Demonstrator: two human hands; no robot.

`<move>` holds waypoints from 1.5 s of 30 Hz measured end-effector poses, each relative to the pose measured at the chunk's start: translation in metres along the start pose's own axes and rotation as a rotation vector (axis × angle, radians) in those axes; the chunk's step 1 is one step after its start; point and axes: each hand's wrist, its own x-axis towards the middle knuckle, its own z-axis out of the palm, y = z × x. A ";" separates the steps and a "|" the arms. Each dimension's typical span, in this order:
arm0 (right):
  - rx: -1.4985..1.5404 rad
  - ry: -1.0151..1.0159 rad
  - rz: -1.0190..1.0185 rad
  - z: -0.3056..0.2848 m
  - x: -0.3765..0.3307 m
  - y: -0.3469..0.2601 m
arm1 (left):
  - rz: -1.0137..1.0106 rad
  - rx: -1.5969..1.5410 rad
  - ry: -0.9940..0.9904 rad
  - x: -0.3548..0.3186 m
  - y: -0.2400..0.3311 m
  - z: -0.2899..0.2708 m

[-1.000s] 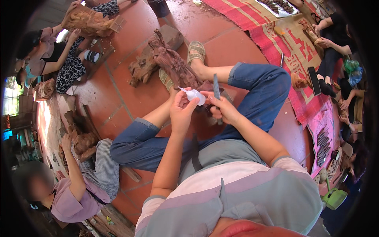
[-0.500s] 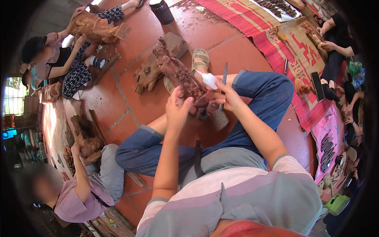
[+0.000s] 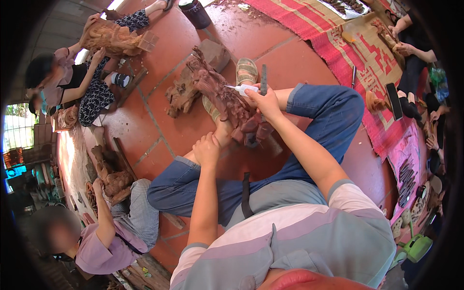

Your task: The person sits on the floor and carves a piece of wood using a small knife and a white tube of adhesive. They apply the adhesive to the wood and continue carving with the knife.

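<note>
My right hand (image 3: 265, 102) pinches a small white squeeze bottle (image 3: 245, 90), its thin nozzle aimed left at a reddish-brown wood carving (image 3: 205, 75). A flat, narrow dark metal tool (image 3: 264, 76), perhaps a file, is held in the same hand and sticks up past the fingers. The carving, densely cut with figures, leans between my feet; its lower end lies near my right wrist. The nozzle tip is close to its surface; whether they touch I cannot tell. My left hand (image 3: 207, 149) lies over my left shin with its fingers down, holding no object.
Behind the carving lie a gnarled wood piece (image 3: 180, 94) and a grey-brown block (image 3: 214, 54). A black bucket (image 3: 195, 13) stands farther off. Red mats (image 3: 333, 50) and a phone (image 3: 394, 101) are at right. People at left handle carvings (image 3: 113, 38); others sit at right.
My left hand has dropped from beside the carving onto my shin. My right hand has brought the bottle lower and leftward, tilting its nozzle toward the carving.
</note>
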 end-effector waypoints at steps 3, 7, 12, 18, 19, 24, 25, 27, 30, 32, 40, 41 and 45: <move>-0.129 0.058 -0.152 0.001 0.003 0.003 | 0.016 -0.005 0.034 0.001 0.000 0.002; -0.239 0.122 -0.240 0.001 0.006 0.002 | 0.001 0.010 -0.022 0.002 0.004 -0.003; -0.290 0.099 -0.235 0.001 0.003 -0.008 | -0.002 0.026 -0.021 0.001 0.003 -0.004; -0.321 0.087 -0.232 0.003 -0.005 -0.024 | -0.003 0.013 -0.023 0.001 0.003 -0.004; -0.325 0.085 -0.231 0.003 -0.005 -0.024 | -0.003 0.010 -0.020 0.002 0.003 -0.004; -0.333 0.107 -0.218 0.001 -0.005 -0.022 | -0.009 0.021 -0.049 0.003 0.004 -0.006; -0.341 0.108 -0.212 0.001 -0.006 -0.023 | -0.010 0.023 -0.054 0.003 0.004 -0.007; -0.294 0.103 -0.198 0.004 -0.005 -0.022 | 0.009 0.012 0.005 0.001 0.001 -0.001; -0.260 0.098 -0.206 -0.001 0.006 -0.005 | -0.001 -0.014 -0.003 0.002 0.004 -0.003; -0.159 0.060 -0.121 -0.003 0.008 -0.002 | -0.044 -0.098 -0.004 0.004 0.007 -0.008; 0.592 -0.237 0.287 -0.019 -0.009 -0.020 | -0.102 -0.795 0.132 0.058 0.015 -0.026; 0.621 -0.222 0.302 -0.021 -0.014 -0.015 | -0.067 -0.822 0.119 0.068 0.018 -0.028; 0.687 -0.235 0.375 -0.031 -0.020 0.011 | 0.021 -0.774 0.095 0.103 0.024 -0.029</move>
